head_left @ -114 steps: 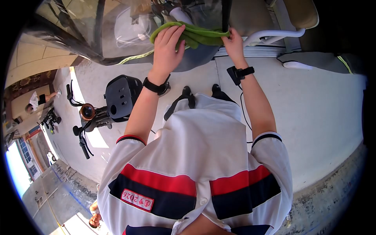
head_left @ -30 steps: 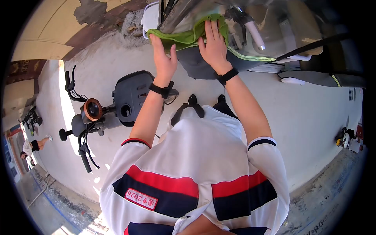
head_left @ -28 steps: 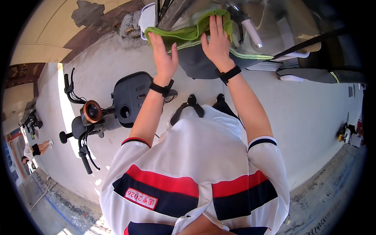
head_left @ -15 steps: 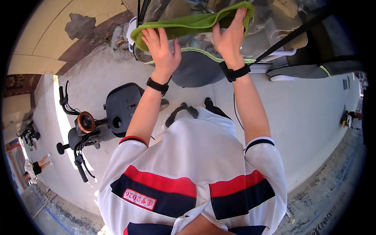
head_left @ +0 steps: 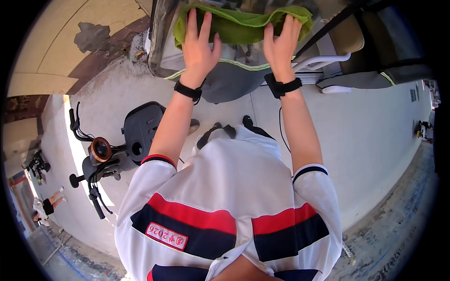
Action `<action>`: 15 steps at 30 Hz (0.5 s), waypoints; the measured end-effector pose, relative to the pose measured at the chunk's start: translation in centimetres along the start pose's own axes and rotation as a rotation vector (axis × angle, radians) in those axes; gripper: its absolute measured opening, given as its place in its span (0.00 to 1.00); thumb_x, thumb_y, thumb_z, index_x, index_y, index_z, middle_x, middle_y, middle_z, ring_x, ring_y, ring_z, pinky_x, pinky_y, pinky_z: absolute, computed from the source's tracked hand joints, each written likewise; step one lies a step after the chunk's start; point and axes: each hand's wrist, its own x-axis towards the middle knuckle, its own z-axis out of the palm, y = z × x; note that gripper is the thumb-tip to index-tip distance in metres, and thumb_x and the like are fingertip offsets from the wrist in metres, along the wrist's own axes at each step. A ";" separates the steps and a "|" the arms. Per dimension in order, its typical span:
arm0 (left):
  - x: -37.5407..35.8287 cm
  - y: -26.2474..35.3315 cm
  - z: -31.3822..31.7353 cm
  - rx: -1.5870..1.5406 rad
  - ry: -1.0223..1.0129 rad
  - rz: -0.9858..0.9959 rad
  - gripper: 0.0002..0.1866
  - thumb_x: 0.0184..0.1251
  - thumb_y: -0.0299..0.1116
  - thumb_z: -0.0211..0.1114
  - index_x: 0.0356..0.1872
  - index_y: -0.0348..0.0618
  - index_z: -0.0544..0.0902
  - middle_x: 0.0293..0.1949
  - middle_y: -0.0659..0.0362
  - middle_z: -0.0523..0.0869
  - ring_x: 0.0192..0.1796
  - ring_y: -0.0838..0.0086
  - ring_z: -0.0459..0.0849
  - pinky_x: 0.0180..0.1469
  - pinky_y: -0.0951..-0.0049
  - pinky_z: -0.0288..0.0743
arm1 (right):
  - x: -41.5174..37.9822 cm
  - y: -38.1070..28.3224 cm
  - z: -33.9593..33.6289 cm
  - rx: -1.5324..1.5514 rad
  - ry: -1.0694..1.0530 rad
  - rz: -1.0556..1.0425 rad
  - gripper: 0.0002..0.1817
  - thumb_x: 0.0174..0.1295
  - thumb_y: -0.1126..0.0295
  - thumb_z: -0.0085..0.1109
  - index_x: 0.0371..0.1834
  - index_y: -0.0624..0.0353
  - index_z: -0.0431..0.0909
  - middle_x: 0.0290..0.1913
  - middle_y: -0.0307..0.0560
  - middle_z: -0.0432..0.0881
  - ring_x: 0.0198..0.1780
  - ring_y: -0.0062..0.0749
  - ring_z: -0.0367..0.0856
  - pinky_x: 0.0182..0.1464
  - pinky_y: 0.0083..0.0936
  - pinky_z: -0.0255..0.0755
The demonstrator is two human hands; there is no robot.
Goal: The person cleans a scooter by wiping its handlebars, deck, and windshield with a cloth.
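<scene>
A green cloth [head_left: 234, 29] is spread lengthwise across a clear plastic sheet [head_left: 171, 61] at the top of the view. My left hand [head_left: 199, 49] lies on the cloth's left part, fingers apart and pointing away from me, the thumb raised to the side. On the right part of the cloth rests my right hand [head_left: 282, 44], its fingertips over the cloth's upper fold and the thumb apart from the fingers. Below the cloth, a grey fabric panel [head_left: 234, 82] with a reflective yellow-green strip hangs from the sheet. Both wrists wear black bands.
A dark scooter [head_left: 143, 126] stands at the left, its handlebars toward the far left. A black strap [head_left: 323, 33] runs diagonally at the upper right, near a white armrest [head_left: 323, 61] and a seat. Another person [head_left: 47, 206] is far off at the lower left.
The cloth has come down against the plastic sheet and shows more of its surface. Both hands now lie flatter on it. The view has shifted slightly, showing more of the seat.
</scene>
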 end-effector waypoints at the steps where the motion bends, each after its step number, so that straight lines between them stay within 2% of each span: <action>1: 0.0 -0.1 -0.1 -0.010 -0.012 -0.020 0.34 0.60 0.27 0.68 0.71 0.42 0.71 0.73 0.34 0.63 0.72 0.32 0.64 0.70 0.44 0.62 | -0.2 -0.2 0.1 -0.016 -0.009 -0.019 0.35 0.59 0.69 0.64 0.70 0.68 0.63 0.68 0.67 0.66 0.71 0.71 0.59 0.70 0.54 0.58; 3: -0.7 -0.4 -0.4 0.011 -0.036 -0.009 0.32 0.60 0.27 0.68 0.68 0.42 0.74 0.72 0.37 0.65 0.71 0.36 0.66 0.69 0.47 0.64 | -0.6 -1.0 0.6 -0.043 -0.029 -0.055 0.36 0.58 0.70 0.64 0.70 0.67 0.64 0.69 0.67 0.65 0.72 0.74 0.57 0.72 0.56 0.57; 7: -3.5 -1.7 -0.8 0.131 -0.088 -0.016 0.29 0.58 0.26 0.69 0.64 0.44 0.78 0.69 0.43 0.71 0.68 0.46 0.73 0.64 0.51 0.71 | -4.0 -0.7 2.3 -0.038 -0.095 -0.077 0.31 0.55 0.72 0.64 0.64 0.65 0.71 0.66 0.64 0.69 0.70 0.75 0.59 0.69 0.57 0.60; 8: -4.4 -2.0 -0.8 0.117 -0.103 -0.040 0.28 0.58 0.26 0.69 0.63 0.44 0.78 0.68 0.43 0.71 0.68 0.46 0.72 0.64 0.52 0.71 | -4.9 -0.4 2.4 -0.026 -0.065 -0.127 0.28 0.52 0.75 0.64 0.60 0.64 0.75 0.62 0.61 0.72 0.67 0.71 0.65 0.66 0.54 0.65; 11: -7.2 -2.5 -0.1 0.055 -0.147 -0.117 0.27 0.58 0.26 0.69 0.61 0.43 0.78 0.67 0.45 0.72 0.68 0.46 0.71 0.65 0.53 0.69 | -8.2 0.2 2.3 0.009 -0.094 -0.107 0.27 0.49 0.78 0.64 0.58 0.62 0.76 0.60 0.58 0.74 0.63 0.65 0.70 0.63 0.51 0.68; 12: -8.0 -2.7 0.5 0.026 -0.153 -0.144 0.26 0.58 0.27 0.70 0.61 0.43 0.78 0.66 0.45 0.72 0.68 0.46 0.70 0.66 0.53 0.68 | -9.5 0.7 2.2 0.025 -0.091 -0.066 0.25 0.49 0.78 0.64 0.55 0.60 0.78 0.57 0.56 0.75 0.60 0.60 0.73 0.61 0.49 0.70; 15: -9.2 -2.4 1.8 -0.045 -0.214 -0.226 0.26 0.59 0.27 0.70 0.61 0.44 0.78 0.68 0.46 0.70 0.69 0.45 0.67 0.68 0.53 0.66 | -12.5 2.1 1.6 0.093 -0.208 0.052 0.24 0.49 0.77 0.64 0.54 0.58 0.78 0.57 0.56 0.76 0.60 0.59 0.73 0.60 0.49 0.70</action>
